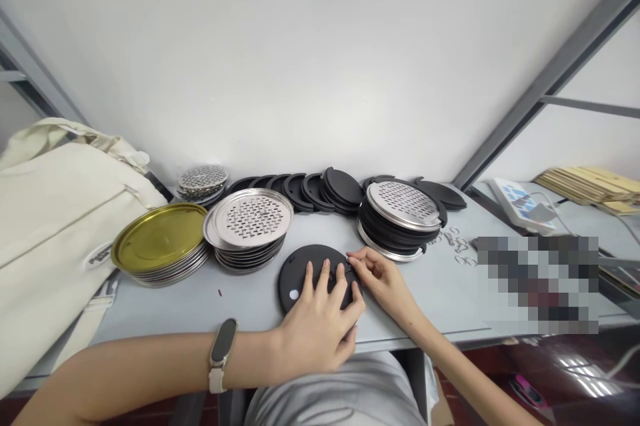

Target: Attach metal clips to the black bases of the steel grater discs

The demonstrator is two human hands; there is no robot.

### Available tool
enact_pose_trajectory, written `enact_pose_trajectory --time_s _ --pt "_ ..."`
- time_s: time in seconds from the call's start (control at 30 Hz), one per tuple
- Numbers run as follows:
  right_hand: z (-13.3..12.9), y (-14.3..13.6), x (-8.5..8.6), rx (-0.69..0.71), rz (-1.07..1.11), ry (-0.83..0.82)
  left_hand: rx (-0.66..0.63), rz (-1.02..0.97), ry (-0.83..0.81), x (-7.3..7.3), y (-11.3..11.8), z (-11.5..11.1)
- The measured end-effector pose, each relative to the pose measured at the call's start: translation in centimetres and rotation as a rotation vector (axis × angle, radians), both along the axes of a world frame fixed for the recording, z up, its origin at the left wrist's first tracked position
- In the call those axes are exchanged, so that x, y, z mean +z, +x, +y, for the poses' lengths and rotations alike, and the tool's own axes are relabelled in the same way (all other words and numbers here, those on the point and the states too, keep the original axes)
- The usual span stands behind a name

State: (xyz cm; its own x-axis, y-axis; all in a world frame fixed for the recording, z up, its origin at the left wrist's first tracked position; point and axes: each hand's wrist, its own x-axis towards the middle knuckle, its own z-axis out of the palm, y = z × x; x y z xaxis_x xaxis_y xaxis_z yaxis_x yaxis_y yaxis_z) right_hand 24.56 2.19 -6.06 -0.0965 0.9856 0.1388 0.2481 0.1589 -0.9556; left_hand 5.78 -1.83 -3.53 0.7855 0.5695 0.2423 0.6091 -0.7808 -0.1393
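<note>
Left hand (320,329) touches disc (296,271) on grey table (165,313) beside wall (320,66).

Single view, from my head: faces forward, tipped down. Looks over my lap (340,396) and table (245,303), up to wall (320,66) behind. My left hand (320,319) and right hand (383,279) near, below mid-frame; forearms (165,359) enter from lower edge. Wide framing, metal posts (540,89) both sides.

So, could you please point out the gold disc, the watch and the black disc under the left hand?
Black disc (297,268): head view, upper left face.
Gold disc (161,237): head view, middle of top.
Watch (224,341): head view, screen.
</note>
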Motion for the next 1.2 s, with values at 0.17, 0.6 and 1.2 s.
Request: enact_pose_trajectory --time_s 0.17,0.6,1.2 --pt "-0.33 -0.21 0.36 -0.021 0.008 0.023 0.003 0.002 0.015 -0.02 0.06 0.02" --pt "-0.79 0.02 -0.08 -0.054 -0.078 0.053 0.004 0.009 0.048 -0.19 0.12 0.16" --pt "-0.61 0.30 -0.09 -0.073 -0.062 0.039 -0.002 0.008 0.033 -0.28 0.09 0.31"
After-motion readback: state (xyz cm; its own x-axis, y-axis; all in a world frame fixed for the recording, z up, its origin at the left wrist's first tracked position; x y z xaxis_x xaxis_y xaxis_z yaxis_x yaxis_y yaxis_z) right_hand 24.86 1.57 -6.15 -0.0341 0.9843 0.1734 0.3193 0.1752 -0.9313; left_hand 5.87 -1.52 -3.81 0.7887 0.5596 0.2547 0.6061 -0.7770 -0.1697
